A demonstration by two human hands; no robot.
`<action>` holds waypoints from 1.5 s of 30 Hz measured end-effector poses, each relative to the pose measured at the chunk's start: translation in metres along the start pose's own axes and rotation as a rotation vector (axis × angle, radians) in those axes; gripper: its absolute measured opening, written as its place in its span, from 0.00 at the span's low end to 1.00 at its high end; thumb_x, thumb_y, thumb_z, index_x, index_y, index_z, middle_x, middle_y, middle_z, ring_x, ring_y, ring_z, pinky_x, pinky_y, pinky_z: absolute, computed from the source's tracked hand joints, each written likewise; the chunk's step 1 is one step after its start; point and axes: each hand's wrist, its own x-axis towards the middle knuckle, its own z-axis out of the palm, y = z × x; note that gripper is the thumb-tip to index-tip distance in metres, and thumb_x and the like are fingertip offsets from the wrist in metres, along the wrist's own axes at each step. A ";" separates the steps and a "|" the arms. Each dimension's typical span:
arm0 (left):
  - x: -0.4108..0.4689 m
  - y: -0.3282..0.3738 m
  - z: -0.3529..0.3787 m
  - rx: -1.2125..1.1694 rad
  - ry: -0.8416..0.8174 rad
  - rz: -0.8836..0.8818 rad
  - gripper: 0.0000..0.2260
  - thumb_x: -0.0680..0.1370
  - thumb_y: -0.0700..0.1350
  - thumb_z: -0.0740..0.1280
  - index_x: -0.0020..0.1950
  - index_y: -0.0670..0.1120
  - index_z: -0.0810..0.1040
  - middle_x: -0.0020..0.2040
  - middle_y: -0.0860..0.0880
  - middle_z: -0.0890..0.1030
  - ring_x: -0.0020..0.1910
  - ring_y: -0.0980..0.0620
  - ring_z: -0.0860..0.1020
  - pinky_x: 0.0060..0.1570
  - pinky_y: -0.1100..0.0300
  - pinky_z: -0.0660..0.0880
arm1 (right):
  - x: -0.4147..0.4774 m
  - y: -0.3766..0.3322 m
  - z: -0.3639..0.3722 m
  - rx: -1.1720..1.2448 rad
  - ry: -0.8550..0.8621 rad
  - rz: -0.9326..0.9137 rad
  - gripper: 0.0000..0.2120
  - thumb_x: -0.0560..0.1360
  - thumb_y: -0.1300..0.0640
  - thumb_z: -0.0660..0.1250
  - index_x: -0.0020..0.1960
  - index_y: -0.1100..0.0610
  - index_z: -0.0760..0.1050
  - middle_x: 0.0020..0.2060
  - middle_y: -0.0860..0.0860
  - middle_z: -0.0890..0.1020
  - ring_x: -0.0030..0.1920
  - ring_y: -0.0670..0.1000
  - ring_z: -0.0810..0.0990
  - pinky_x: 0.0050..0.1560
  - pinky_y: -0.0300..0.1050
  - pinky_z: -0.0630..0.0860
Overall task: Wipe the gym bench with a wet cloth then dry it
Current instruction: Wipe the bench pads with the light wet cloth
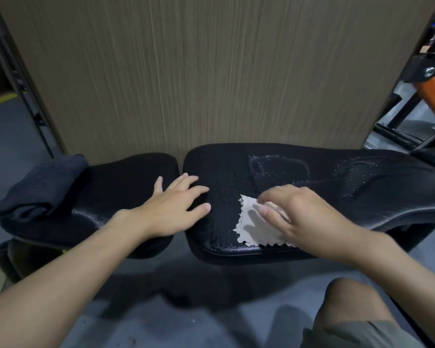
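A person's left hand [171,207] lay flat and wide open, fingers spread, across the gap between the two pads of a black padded vinyl gym bench [236,167], thumb on the shorter seat pad [126,177] and fingers on the longer one. The right hand [304,212] hung over a small pale pinkish cloth with zigzag-cut edges [251,227], fingers loosely bent and casting a shadow on it; whether it pinched the fabric or only covered it could not be told. The cloth sat on the longer pad at its near edge, close to the gap, its right part hidden under the palm. Beads of water [276,167] glistened in patches on the longer pad beyond the cloth and further right. A folded dark towel [40,184] rested on the far left end of the seat pad. A brown wood-grain panel [211,71] stood directly behind the bench. Orange-and-black gym equipment [430,89] showed at the upper right, a pale mark on its black fitting too small to read. A bare knee [357,305] above olive shorts appeared at the lower right over grey floor [23,136]
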 end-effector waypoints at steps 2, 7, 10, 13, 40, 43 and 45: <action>0.008 0.009 0.001 -0.002 0.058 0.036 0.23 0.82 0.59 0.52 0.77 0.57 0.61 0.81 0.53 0.51 0.79 0.55 0.44 0.75 0.39 0.38 | 0.002 -0.008 0.024 -0.070 -0.084 0.057 0.37 0.77 0.36 0.37 0.72 0.54 0.68 0.73 0.52 0.71 0.73 0.53 0.66 0.71 0.53 0.63; 0.027 0.021 0.007 -0.046 0.022 -0.025 0.25 0.82 0.61 0.50 0.78 0.58 0.58 0.81 0.52 0.50 0.79 0.51 0.44 0.76 0.41 0.44 | 0.012 -0.011 0.055 -0.217 -0.248 0.101 0.38 0.74 0.38 0.27 0.81 0.52 0.40 0.81 0.50 0.43 0.80 0.52 0.41 0.78 0.53 0.41; 0.033 0.028 0.019 -0.002 -0.004 -0.073 0.27 0.81 0.62 0.50 0.79 0.57 0.53 0.81 0.50 0.47 0.79 0.48 0.41 0.75 0.38 0.43 | 0.047 0.010 0.054 -0.146 -0.276 0.139 0.31 0.82 0.41 0.40 0.81 0.51 0.39 0.81 0.48 0.41 0.79 0.49 0.39 0.78 0.52 0.39; 0.035 0.031 0.031 0.066 0.057 -0.085 0.28 0.80 0.62 0.49 0.79 0.56 0.51 0.81 0.50 0.45 0.79 0.47 0.39 0.75 0.37 0.43 | 0.094 0.037 0.059 -0.105 -0.266 0.182 0.30 0.83 0.43 0.43 0.81 0.52 0.41 0.81 0.49 0.43 0.80 0.49 0.40 0.78 0.53 0.39; 0.058 0.036 0.016 0.063 0.099 0.039 0.25 0.80 0.55 0.53 0.76 0.50 0.61 0.80 0.46 0.52 0.79 0.48 0.44 0.74 0.36 0.44 | 0.003 0.000 0.045 -0.168 -0.243 0.149 0.35 0.74 0.37 0.29 0.80 0.46 0.34 0.79 0.42 0.37 0.78 0.43 0.34 0.77 0.46 0.35; 0.076 0.040 0.012 0.048 0.079 0.096 0.22 0.81 0.52 0.52 0.75 0.50 0.64 0.79 0.46 0.57 0.79 0.47 0.50 0.74 0.38 0.50 | -0.027 -0.011 0.044 -0.180 -0.254 0.120 0.33 0.76 0.37 0.23 0.79 0.46 0.33 0.78 0.40 0.35 0.76 0.41 0.31 0.76 0.47 0.36; 0.080 0.041 0.013 0.088 0.087 0.105 0.21 0.81 0.52 0.52 0.73 0.49 0.66 0.76 0.46 0.63 0.76 0.45 0.57 0.72 0.38 0.55 | -0.028 -0.009 0.044 -0.158 -0.254 0.128 0.34 0.76 0.35 0.23 0.79 0.46 0.35 0.78 0.39 0.38 0.77 0.41 0.33 0.76 0.46 0.36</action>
